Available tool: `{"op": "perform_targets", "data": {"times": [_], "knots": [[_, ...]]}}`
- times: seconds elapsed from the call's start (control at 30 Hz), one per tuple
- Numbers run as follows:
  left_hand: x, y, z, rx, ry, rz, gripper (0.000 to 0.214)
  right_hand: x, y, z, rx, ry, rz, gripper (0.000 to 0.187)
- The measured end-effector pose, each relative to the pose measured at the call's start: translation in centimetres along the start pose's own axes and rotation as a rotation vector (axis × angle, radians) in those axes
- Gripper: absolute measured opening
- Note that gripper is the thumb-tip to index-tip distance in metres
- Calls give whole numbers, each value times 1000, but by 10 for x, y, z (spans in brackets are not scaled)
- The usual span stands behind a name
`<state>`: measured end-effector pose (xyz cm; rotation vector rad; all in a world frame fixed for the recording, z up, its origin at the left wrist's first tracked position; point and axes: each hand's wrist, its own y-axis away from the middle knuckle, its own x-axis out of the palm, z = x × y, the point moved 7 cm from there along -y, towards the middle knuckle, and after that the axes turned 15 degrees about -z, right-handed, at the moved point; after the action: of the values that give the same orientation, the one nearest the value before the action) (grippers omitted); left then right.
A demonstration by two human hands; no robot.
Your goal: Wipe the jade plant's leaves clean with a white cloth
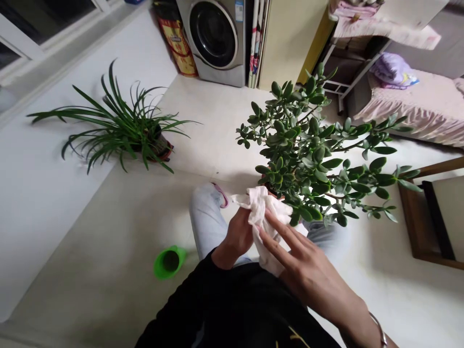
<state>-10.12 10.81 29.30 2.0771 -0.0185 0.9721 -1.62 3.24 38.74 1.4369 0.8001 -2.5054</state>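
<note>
A crumpled white cloth is bunched between my two hands, above my lap. My left hand grips it from the left, its fingers partly covered by the fabric. My right hand presses on the cloth from the right, with long fingers lying along it and the fingertips sunk in the folds. Just beyond the cloth stands a jade plant with thick oval leaves, between my knees. Most of its pot is hidden behind leaves and cloth.
On the floor at left stands a green cup with dark contents. A long-leaved potted plant is by the white wall. Farther off are a washing machine and a sofa with a pink cover. A wooden-framed piece stands at right.
</note>
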Motion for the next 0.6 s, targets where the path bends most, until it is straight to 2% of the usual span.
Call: {"op": "perform_targets", "data": {"times": [0.1, 0.17, 0.33, 0.4, 0.47, 0.53, 0.6], "knots": [[9, -4, -18, -18, 112, -11, 46, -23, 15, -14, 53, -88, -115, 75], [16, -5, -19, -78, 154, -4, 45, -34, 23, -24, 122, -167, -198, 72], [27, -5, 12, -275, 75, -4, 58, -27, 20, -24, 190, -261, -260, 78], [20, -4, 19, -258, 83, -52, 54, -24, 13, -25, 264, -342, -312, 78], [9, -3, 18, -207, 138, -90, 47, -24, 9, -36, 408, -476, -397, 70], [0, -3, 12, -185, 190, -82, 44, -25, 12, -53, 564, -595, -473, 59], [-6, -4, 7, -222, 216, -44, 43, -25, 21, -71, 698, -643, -507, 58]]}}
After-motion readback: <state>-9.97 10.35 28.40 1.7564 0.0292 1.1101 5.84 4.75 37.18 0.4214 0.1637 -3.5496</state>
